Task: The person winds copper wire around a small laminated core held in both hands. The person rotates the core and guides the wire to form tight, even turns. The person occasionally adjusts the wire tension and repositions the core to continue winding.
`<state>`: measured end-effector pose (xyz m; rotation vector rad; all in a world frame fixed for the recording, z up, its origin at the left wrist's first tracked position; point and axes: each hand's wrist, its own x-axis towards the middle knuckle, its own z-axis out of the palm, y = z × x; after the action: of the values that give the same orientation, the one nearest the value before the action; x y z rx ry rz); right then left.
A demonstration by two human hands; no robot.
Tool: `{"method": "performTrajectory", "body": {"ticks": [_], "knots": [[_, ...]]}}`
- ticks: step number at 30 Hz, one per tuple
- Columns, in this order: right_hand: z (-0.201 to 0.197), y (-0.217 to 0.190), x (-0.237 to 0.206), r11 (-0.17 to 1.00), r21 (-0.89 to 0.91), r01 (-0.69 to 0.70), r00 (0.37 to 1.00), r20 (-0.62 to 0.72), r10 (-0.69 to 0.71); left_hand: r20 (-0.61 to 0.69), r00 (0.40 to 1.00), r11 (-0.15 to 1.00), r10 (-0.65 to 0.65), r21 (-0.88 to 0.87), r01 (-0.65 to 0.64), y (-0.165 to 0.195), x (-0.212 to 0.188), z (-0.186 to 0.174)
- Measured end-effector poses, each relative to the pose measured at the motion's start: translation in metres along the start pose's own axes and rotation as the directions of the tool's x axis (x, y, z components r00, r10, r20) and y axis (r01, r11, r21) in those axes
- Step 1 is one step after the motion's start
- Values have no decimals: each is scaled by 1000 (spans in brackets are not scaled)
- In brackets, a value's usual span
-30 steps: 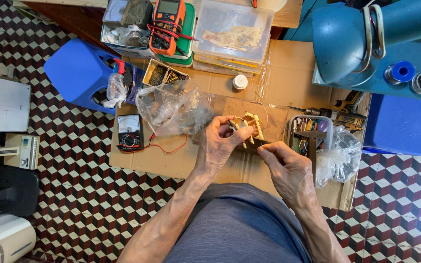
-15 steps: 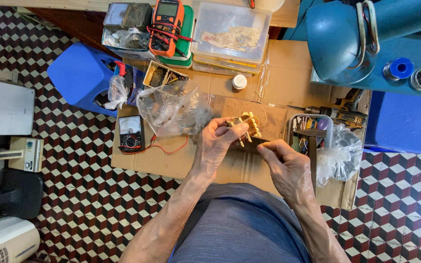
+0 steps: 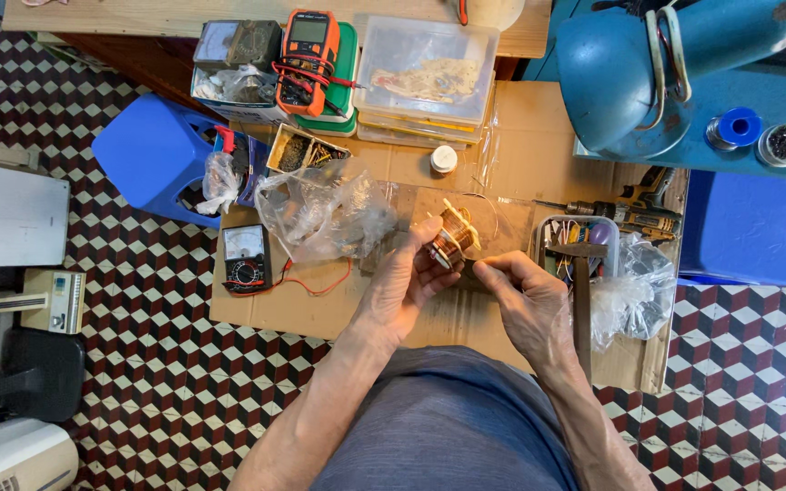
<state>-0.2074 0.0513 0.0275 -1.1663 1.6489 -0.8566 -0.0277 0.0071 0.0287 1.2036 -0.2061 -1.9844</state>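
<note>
Two hands meet over a flattened cardboard sheet (image 3: 520, 164) on the floor. The left hand (image 3: 402, 286) has its fingers wrapped around a copper wire coil (image 3: 452, 238) on a pale bobbin, pinching it from below. The right hand (image 3: 525, 295) sits just beside the coil, fingers pressed together at its lower edge. A crumpled clear plastic bag (image 3: 320, 214) lies left of the left fingers; a hammer (image 3: 582, 291) lies right of the right fingers.
</note>
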Motion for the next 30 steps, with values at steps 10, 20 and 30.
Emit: {"method": "performTrajectory", "body": {"ticks": [10, 20, 30], "knots": [[4, 19, 13, 865, 497, -66, 996, 92, 23, 53, 989, 956, -137, -252, 146, 0, -2, 1], [9, 13, 20, 847, 524, -88, 996, 71, 59, 193, 964, 883, -182, -400, 246, 4, -5, -1], [7, 12, 18, 840, 541, -42, 999, 21, 37, 172, 971, 885, -168, -408, 225, 3, -2, -6]]}}
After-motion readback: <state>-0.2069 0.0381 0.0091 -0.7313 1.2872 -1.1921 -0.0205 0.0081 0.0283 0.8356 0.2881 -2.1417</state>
